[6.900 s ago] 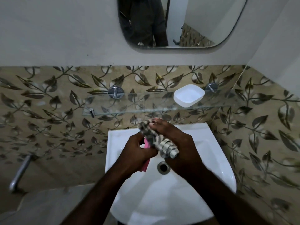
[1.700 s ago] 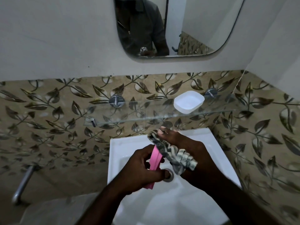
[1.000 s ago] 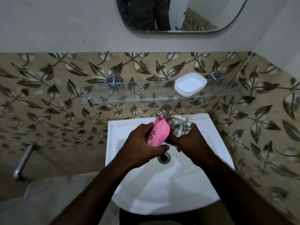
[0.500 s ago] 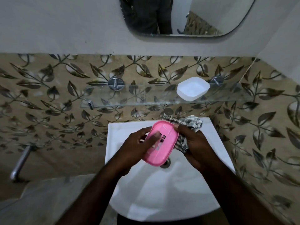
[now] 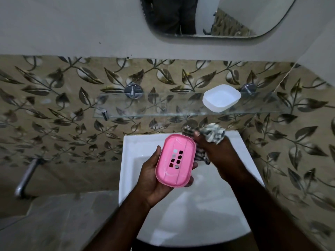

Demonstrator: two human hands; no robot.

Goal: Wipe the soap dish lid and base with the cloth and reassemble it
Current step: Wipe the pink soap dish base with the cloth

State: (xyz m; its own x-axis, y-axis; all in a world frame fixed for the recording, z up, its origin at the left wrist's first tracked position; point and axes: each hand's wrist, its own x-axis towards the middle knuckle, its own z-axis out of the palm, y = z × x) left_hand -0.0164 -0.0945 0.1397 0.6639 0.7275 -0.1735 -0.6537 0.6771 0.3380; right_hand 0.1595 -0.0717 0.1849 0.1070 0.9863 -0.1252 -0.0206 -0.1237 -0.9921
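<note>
Metal tap (image 5: 27,176): sticks out of the leaf-patterned wall at far left, well apart from the hands.
Left hand (image 5: 150,180): palm up over the white sink (image 5: 126,160), cradling the tray. The thumb lies along the tray's left edge. The fingers curl up under it, tips showing at its right edge.
Tray (image 5: 175,162): pink, oblong, with small square holes, face up and slightly tilted above the sink bowl.
Cloth (image 5: 214,135): checked and bunched. One end sticks up past the knuckles, another hangs just beside the tray's right edge; contact cannot be told.
Right hand (image 5: 223,160): fingers curled tight round the cloth, just right of the tray.
Dish (image 5: 221,98): white, open side up, on the glass shelf (image 5: 163,105) above the sink, apart from the tray.
</note>
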